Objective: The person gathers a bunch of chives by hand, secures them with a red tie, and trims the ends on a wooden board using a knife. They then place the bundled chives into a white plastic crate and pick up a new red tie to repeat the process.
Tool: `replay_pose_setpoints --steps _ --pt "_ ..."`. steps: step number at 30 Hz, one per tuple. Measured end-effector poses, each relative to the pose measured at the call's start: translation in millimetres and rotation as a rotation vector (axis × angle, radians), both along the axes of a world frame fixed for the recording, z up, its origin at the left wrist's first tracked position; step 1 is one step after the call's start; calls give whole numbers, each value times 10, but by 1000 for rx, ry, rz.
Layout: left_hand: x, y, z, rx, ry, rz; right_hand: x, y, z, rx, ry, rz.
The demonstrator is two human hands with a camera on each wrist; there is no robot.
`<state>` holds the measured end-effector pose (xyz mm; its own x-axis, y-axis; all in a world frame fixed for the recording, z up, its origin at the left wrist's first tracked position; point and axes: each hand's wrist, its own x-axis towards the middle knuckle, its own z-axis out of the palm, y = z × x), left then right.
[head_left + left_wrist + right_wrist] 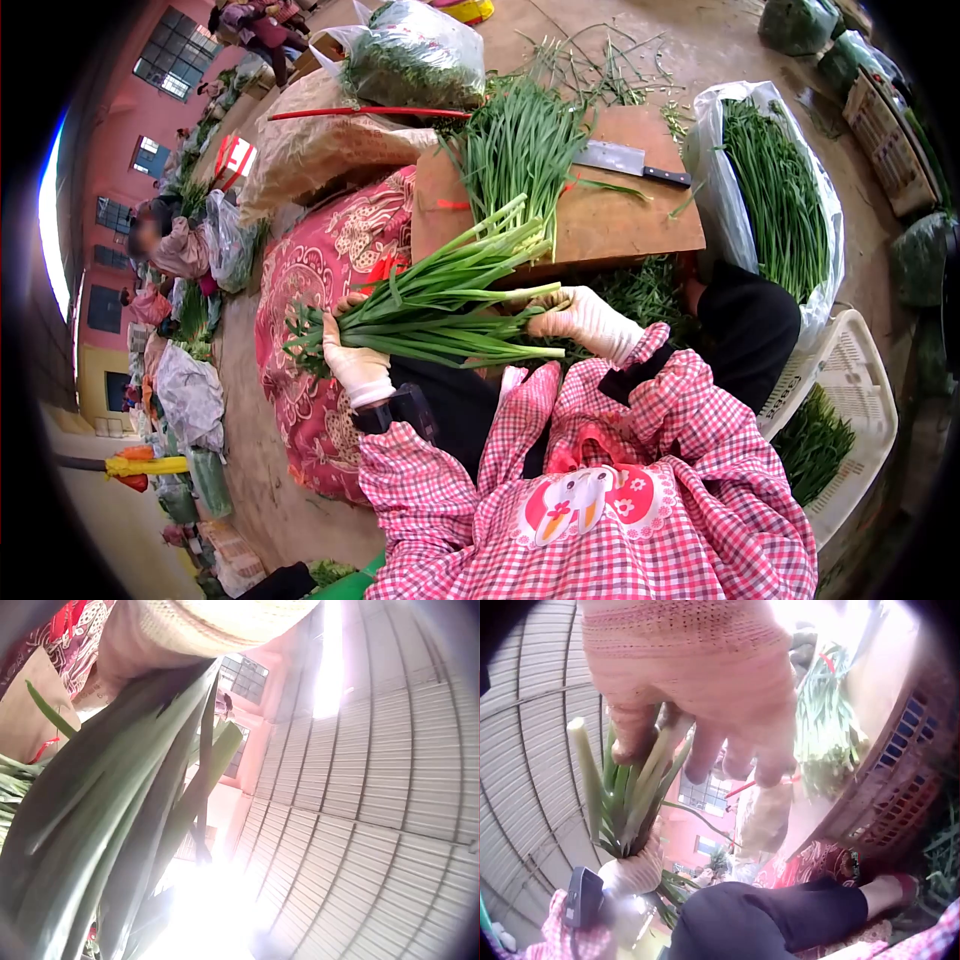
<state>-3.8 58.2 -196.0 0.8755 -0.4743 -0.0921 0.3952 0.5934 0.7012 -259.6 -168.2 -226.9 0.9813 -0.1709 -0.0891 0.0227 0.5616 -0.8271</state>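
Observation:
My gloved left hand (350, 350) grips a loose bunch of garlic greens (440, 300) around its leafy end, above the lap. The pale cut ends fan out to the right. In the left wrist view, broad dark leaves (127, 772) hang from under the glove. My gloved right hand (585, 320) is at the stem ends. From the right wrist view, its thumb and forefinger pinch a pale stalk (649, 776), while the other fingers (735, 761) hang apart from it. Another bunch of long green stalks (525, 150) lies on the upturned brown crate (630, 225).
A cleaver (625, 160) with a black handle lies on the crate. At right stand a plastic bag of greens (775, 190) and a white plastic basket (865, 400). A red patterned cloth bundle (320, 400) sits left; a stuffed clear bag (420, 60) is beyond.

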Motion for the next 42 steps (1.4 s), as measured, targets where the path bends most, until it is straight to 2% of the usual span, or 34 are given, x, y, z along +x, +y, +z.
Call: replay_pose_setpoints --steps 2,3,4,6,7,10,12,14,15,16,17,18,19,20,22,23,26,27,32,34,36,38,40,41,42 --pt "92 -1 37 47 -152 -53 -64 -45 5 30 40 56" --pt "119 -5 50 51 -145 -6 -103 -67 30 10 62 37" --pt "85 -14 139 18 -201 -53 -149 -119 -12 -60 84 39" --pt "198 52 156 -75 -34 27 -256 -199 -119 -125 154 -17" --pt "217 95 199 -28 -183 -56 -323 -237 -115 -124 139 -38" --pt "342 202 235 -24 -228 1 -502 -376 -110 -340 318 54" --pt "462 321 205 -55 -238 -8 -625 -464 -282 -592 399 134" --pt "540 389 153 -163 -102 108 -723 -505 -280 -1332 474 298" --pt "550 436 119 -153 -133 82 -732 -499 -385 -1659 509 441" --pt "515 423 135 -154 -137 80 -727 -457 -347 -1660 508 437" --pt "471 401 140 -137 -126 86 -715 -417 -305 -1681 312 185" --pt "432 386 143 -119 -113 94 -684 -384 -250 -1678 113 -61" --pt "409 389 134 -99 -168 36 -615 -368 -197 -1546 87 -42" --pt "393 383 123 -98 -170 38 -542 -291 -144 -1475 16 -206" --pt "359 340 105 -242 47 119 -423 -156 54 -1353 -25 -357" --pt "252 299 166 -235 43 97 -377 -81 203 -1290 -51 -447" --pt "178 230 182 -248 16 56 -306 35 449 -1256 -163 -587" --pt "140 220 203 -167 -30 58 -323 56 525 -1255 -170 -587" --pt "69 123 244 -158 -46 76 -430 160 873 -1190 -145 -582" --pt "60 107 242 -114 -93 79 -352 156 916 -1283 -190 -644" --pt "39 73 246 -113 -128 63 -263 160 872 -1386 -74 -650" --pt "-15 12 285 -113 -167 52 -156 170 742 -1219 174 -559" --pt "-135 -67 379 -144 -209 46 -17 152 718 -351 332 -290" --pt "-200 -118 420 -137 -255 53 12 103 692 -278 375 -195" --pt "-249 -160 455 -139 -254 50 57 112 608 -135 378 -200"
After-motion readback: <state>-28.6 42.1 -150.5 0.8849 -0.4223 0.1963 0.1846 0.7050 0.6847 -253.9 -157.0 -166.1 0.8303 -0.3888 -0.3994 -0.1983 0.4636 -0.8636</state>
